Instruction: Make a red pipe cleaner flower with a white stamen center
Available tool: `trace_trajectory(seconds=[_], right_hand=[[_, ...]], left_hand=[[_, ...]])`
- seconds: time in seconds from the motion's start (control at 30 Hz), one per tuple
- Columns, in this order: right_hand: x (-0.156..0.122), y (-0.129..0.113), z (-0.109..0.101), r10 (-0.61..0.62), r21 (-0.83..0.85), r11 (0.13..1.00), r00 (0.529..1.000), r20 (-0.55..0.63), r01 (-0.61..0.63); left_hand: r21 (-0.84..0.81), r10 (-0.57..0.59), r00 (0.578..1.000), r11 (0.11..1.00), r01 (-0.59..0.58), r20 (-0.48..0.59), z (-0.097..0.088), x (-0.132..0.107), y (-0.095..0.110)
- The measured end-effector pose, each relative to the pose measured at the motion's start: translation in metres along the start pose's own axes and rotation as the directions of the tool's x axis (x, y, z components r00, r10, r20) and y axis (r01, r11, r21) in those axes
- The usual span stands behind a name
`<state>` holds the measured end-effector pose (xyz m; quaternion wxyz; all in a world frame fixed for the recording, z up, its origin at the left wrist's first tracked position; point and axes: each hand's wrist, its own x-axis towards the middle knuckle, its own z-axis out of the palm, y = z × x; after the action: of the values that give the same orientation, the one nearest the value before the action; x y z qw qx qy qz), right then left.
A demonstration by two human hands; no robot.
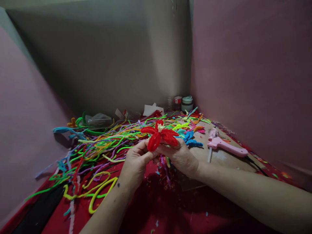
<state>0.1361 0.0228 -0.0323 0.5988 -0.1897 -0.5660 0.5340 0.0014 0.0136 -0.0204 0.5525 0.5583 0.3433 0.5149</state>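
A red pipe-cleaner flower (154,140) with a cluster of pale stamens (160,128) at its centre is held up in front of me, its petals spread. My left hand (137,159) pinches it from the left, under the lower petal. From the right, my right hand (181,157) grips below the petals, where the flower's base is hidden by my fingers. Below the hands hang a purple and a yellowish strand (165,169); whether they belong to the flower I cannot tell.
Many loose coloured pipe cleaners (104,143) cover the red cloth (156,208). Blue pipe-cleaner pieces (191,139) lie right of the flower. A pink glue gun (225,145) with a black cord rests on a cardboard sheet (202,156). A lidded bottle (187,104) stands at the back.
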Motion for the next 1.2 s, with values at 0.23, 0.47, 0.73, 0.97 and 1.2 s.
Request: trace_trajectory(seconds=[0.23, 0.47, 0.73, 0.97, 1.2], right_hand=[[-0.002, -0.002, 0.001, -0.054, -0.065, 0.996, 0.998, 0.022, 0.055], [-0.001, -0.004, 0.002, 0.001, 0.007, 1.0, 1.0, 0.031, -0.001], [0.0, -0.002, -0.001, 0.037, 0.048, 0.998, 0.999, 0.032, -0.039], [0.003, 0.005, -0.005, 0.108, 0.021, 0.994, 0.992, 0.071, -0.11], [0.005, 0.004, -0.007, 0.14, 0.06, 0.987, 0.985, 0.105, -0.147]], left_hand=[[0.045, 0.027, 0.999, 0.999, -0.025, -0.037, 0.0, 0.0, 0.0], [0.061, 0.072, 0.997, 0.996, -0.071, -0.011, 0.0, -0.001, 0.0], [0.0, -0.003, 0.999, 1.0, 0.003, -0.044, 0.0, -0.002, 0.001], [-0.135, -0.13, 0.991, 0.983, 0.126, -0.019, 0.002, -0.001, 0.005], [-0.23, -0.205, 0.975, 0.948, 0.221, 0.09, 0.001, -0.002, 0.007]])
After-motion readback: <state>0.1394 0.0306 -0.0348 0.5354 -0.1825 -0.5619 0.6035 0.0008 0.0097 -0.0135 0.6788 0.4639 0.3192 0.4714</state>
